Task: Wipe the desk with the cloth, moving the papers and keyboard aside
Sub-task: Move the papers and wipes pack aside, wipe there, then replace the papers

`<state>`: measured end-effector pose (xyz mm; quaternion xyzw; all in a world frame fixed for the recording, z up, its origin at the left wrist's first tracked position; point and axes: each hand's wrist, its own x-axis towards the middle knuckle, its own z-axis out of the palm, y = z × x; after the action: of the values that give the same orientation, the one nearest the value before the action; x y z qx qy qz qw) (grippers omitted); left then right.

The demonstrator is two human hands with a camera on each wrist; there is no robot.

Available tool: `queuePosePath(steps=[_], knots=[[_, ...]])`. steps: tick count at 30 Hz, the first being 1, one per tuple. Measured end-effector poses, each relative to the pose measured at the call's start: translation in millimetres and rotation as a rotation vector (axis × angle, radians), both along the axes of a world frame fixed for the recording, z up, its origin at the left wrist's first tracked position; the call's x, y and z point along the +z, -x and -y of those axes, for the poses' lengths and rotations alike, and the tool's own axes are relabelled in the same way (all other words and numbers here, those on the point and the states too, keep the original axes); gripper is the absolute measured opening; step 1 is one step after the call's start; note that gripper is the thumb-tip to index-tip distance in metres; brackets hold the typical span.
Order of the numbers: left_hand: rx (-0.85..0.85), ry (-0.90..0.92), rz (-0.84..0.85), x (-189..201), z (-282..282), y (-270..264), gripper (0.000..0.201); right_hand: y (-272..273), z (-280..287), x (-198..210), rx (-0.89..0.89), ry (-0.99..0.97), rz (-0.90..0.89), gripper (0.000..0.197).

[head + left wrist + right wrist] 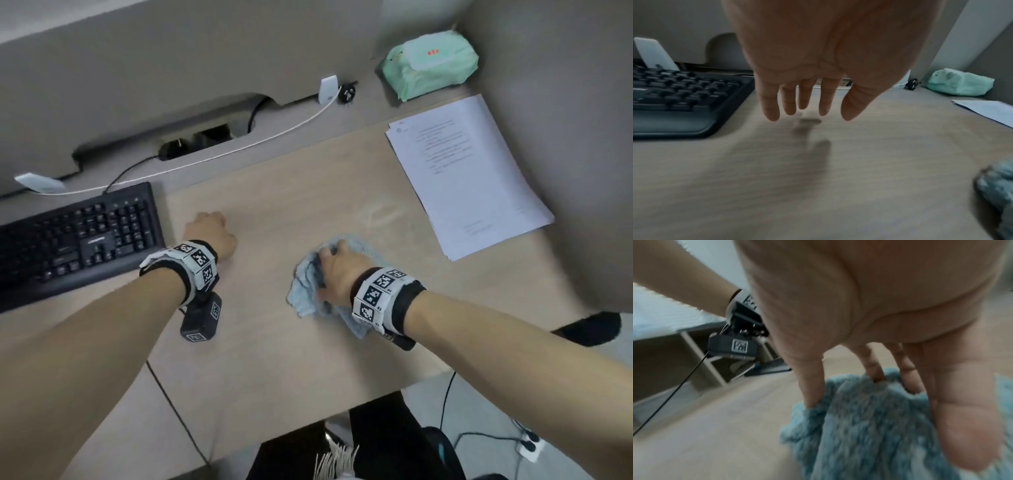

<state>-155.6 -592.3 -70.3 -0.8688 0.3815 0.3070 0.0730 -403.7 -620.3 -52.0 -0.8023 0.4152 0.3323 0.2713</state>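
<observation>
My right hand (334, 255) presses down on a bunched light-blue cloth (308, 281) in the middle of the wooden desk (274, 359). In the right wrist view its spread fingertips (813, 399) sink into the fluffy cloth (869, 426). My left hand (209, 224) hovers just above the bare desk, right of the black keyboard (78, 240). Its fingers (772, 107) hang relaxed and hold nothing. The keyboard (680, 100) lies at the left. A stack of printed papers (469, 185) lies at the far right against the partition.
A green pack of wipes (430, 65) sits in the back right corner. A white cable (239, 147) and a white plug (327, 89) run along the back near the cable slot (198, 137). A faint wet streak (380, 212) marks the desk. A black armrest (589, 329) sticks out at the right.
</observation>
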Motion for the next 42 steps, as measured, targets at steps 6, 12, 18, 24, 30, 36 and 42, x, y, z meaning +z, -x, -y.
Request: queuePosePath(steps=[6, 12, 18, 24, 30, 36, 42], knots=[[-0.218, -0.065, 0.035, -14, -38, -10, 0.063, -3, -31, -24, -0.055, 0.184, 0.089, 0.079], [-0.22, -0.009, 0.017, -18, -47, -8, 0.07, 15, 57, -41, -0.159, 0.332, 0.05, 0.085], [-0.141, 0.017, -0.006, -14, -47, -2, 0.074, -57, 66, -45, 0.022, 0.287, 0.126, 0.09], [-0.107, -0.026, -0.06, -9, -45, -10, 0.082, -26, 29, -52, 0.308, 0.195, 0.182, 0.085], [-0.064, 0.01, -0.036, -8, -51, -6, 0.083, -11, 97, -49, 0.094, 0.258, 0.059, 0.082], [-0.02, 0.022, -0.051, -14, -50, -3, 0.083, -120, 80, -50, 0.284, 0.208, 0.152, 0.09], [-0.003, 0.059, -0.067, -10, -51, -4, 0.084, -63, 54, -55, 0.556, 0.167, 0.262, 0.077]])
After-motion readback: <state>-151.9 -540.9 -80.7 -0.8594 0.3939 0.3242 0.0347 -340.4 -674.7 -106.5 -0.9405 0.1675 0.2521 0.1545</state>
